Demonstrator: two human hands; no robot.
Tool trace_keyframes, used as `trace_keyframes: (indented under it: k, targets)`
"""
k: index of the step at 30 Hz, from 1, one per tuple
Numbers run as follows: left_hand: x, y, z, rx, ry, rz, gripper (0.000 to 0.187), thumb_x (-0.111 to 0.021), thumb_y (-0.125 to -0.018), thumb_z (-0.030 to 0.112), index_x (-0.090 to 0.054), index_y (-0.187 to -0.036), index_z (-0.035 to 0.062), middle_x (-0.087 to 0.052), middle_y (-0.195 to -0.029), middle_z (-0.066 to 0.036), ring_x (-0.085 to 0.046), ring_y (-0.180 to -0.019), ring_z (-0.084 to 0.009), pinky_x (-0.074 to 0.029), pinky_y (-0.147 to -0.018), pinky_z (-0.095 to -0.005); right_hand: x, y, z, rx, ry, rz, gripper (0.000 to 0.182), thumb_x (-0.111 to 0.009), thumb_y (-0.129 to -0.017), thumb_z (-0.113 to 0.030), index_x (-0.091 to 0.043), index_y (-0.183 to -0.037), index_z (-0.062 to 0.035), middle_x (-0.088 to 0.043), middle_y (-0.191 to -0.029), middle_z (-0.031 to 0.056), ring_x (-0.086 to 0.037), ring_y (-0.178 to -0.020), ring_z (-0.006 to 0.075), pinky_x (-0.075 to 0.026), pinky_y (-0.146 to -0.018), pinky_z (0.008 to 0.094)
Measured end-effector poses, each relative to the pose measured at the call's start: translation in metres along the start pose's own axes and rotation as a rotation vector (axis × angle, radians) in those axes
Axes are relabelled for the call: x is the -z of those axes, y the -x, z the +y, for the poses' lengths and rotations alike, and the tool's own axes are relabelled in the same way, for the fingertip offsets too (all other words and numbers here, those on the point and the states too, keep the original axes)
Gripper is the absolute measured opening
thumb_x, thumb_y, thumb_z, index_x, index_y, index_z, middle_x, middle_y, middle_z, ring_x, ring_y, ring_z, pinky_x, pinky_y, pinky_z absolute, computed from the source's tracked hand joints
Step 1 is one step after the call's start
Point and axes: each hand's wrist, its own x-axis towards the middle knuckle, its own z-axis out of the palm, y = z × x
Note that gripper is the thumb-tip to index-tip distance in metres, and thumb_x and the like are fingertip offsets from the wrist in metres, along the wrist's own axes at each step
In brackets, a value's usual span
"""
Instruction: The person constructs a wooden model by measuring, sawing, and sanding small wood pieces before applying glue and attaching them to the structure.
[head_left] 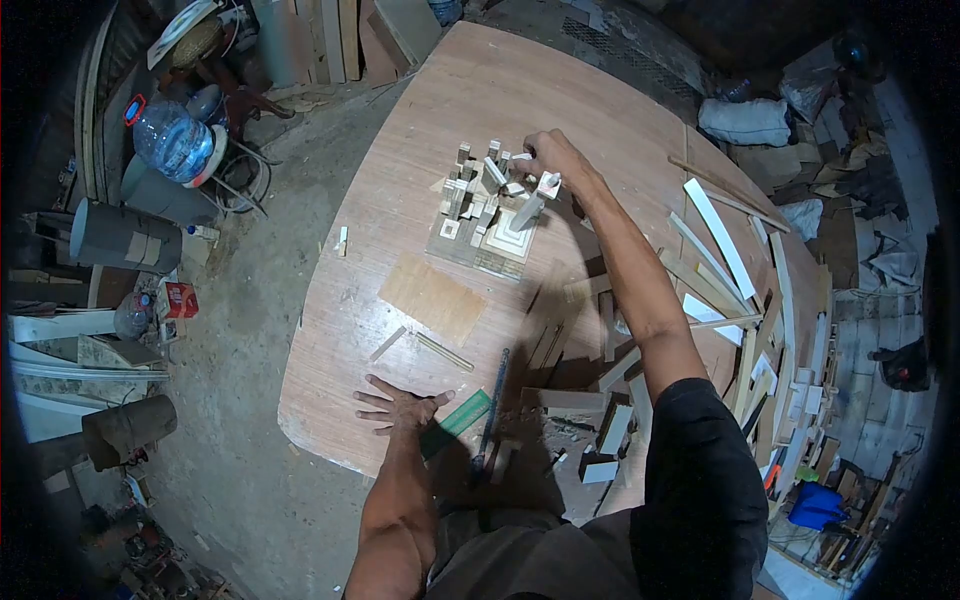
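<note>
My left hand (402, 405) rests on the table with its fingers spread, holding nothing. Next to it lies a green ruler (457, 424), partly under the wrist side. My right hand (555, 160) reaches to the far side of a wooden model (483, 238), a board bearing several small upright blocks and towers. Its fingers are curled together by the model's blocks; what they hold is hidden. Just below that hand stands a taller pale tower (530, 210) on a stepped square base. A thin wooden sheet (432, 298) lies nearer me, with thin strips (444, 351) beside it.
A dark narrow bar (490, 415) lies near the table's front edge. Offcuts (601, 430) and long wooden strips (720, 240) crowd the right side of the table (335, 385). On the floor to the left stand a large water bottle (172, 140) and a metal cylinder (125, 235).
</note>
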Motion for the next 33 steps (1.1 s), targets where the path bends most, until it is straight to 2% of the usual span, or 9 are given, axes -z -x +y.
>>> trace_keyframes:
  k: [6,9,11,17,21,24,27,29,33]
  targets:
    - [0.0,-0.001,0.0,0.003,-0.004,0.001,0.171,-0.095,-0.047,0.061,0.037,-0.148,0.0188,0.042,-0.151,-0.027,0.032,-0.14,-0.0534,-0.003,-0.112,-0.0757,-0.007,-0.001,0.008,0.052,-0.002,0.049,0.043,-0.079,-0.082,-0.032,-0.071,-0.097,0.0077,-0.07,-0.085,0.0283,-0.071,-0.08,0.0367,-0.054,-0.073,0.0442]
    - [0.0,-0.001,-0.001,0.004,-0.01,-0.002,0.171,-0.095,-0.047,0.061,0.037,-0.149,0.0188,0.041,-0.151,-0.027,0.032,-0.14,-0.0539,-0.003,-0.112,-0.076,-0.007,-0.002,0.01,0.042,-0.012,0.03,0.048,-0.078,-0.083,-0.032,-0.069,-0.106,0.0095,-0.071,-0.09,0.03,-0.072,-0.086,0.0371,-0.055,-0.077,0.0429]
    - [0.002,0.001,-0.001,-0.009,-0.006,0.001,0.172,-0.095,-0.046,0.061,0.036,-0.149,0.0185,0.04,-0.151,-0.028,0.032,-0.14,-0.0542,-0.002,-0.112,-0.076,-0.006,-0.001,0.009,-0.015,-0.035,-0.011,0.058,-0.078,-0.082,-0.039,-0.067,-0.113,0.0098,-0.068,-0.106,0.0331,-0.068,-0.103,0.0421,-0.053,-0.09,0.045]
    - [-0.004,-0.007,-0.004,-0.013,0.005,0.02,0.173,-0.095,-0.043,0.062,0.035,-0.15,0.0188,0.039,-0.152,-0.028,0.032,-0.14,-0.054,-0.002,-0.112,-0.0761,0.002,0.007,-0.001,-0.027,-0.038,-0.008,0.064,-0.077,-0.083,-0.041,-0.065,-0.119,0.01,-0.067,-0.111,0.0333,-0.066,-0.108,0.0417,-0.052,-0.093,0.0457]
    - [-0.003,-0.004,-0.003,-0.021,0.005,0.029,0.173,-0.095,-0.044,0.062,0.035,-0.149,0.0193,0.039,-0.153,-0.027,0.031,-0.141,-0.0537,-0.003,-0.113,-0.0757,0.003,0.012,0.0,-0.045,-0.075,-0.024,0.062,-0.075,-0.086,-0.039,-0.063,-0.121,0.0104,-0.066,-0.114,0.0325,-0.065,-0.111,0.0415,-0.051,-0.095,0.0448]
    - [0.002,0.002,0.001,0.001,-0.006,0.001,0.172,-0.095,-0.045,0.061,0.035,-0.149,0.0196,0.039,-0.153,-0.027,0.031,-0.141,-0.0533,-0.003,-0.113,-0.0752,-0.006,0.013,0.023,0.06,-0.11,0.142,0.054,-0.07,-0.089,-0.031,-0.062,-0.124,0.0083,-0.067,-0.116,0.0302,-0.065,-0.111,0.0417,-0.05,-0.097,0.0433]
    - [0.006,0.007,0.002,0.02,-0.005,-0.005,0.172,-0.095,-0.045,0.061,0.036,-0.149,0.0197,0.039,-0.153,-0.027,0.03,-0.142,-0.0528,-0.003,-0.113,-0.0752,-0.008,0.03,0.037,-0.068,-0.199,0.173,0.043,-0.064,-0.091,-0.023,-0.064,-0.123,0.0056,-0.068,-0.117,0.0277,-0.065,-0.112,0.0403,-0.049,-0.098,0.0428]
    - [0.004,0.003,0.001,0.011,-0.001,-0.017,0.173,-0.095,-0.045,0.061,0.037,-0.148,0.0198,0.038,-0.153,-0.027,0.031,-0.141,-0.0524,-0.002,-0.113,-0.0749,-0.018,0.051,0.054,-0.085,-0.189,0.232,0.037,-0.061,-0.092,-0.02,-0.066,-0.12,0.0039,-0.069,-0.116,0.0257,-0.066,-0.11,0.0397,-0.05,-0.096,0.0432]
    - [0.001,0.001,0.001,0.013,0.017,0.013,0.173,-0.095,-0.044,0.061,0.038,-0.148,0.0199,0.04,-0.152,-0.026,0.032,-0.141,-0.0519,0.0,-0.113,-0.0744,-0.023,0.116,0.04,-0.177,-0.432,0.307,0.029,-0.061,-0.093,-0.019,-0.067,-0.102,0.0076,-0.072,-0.086,0.0161,-0.07,-0.084,0.0264,-0.054,-0.076,0.0352]
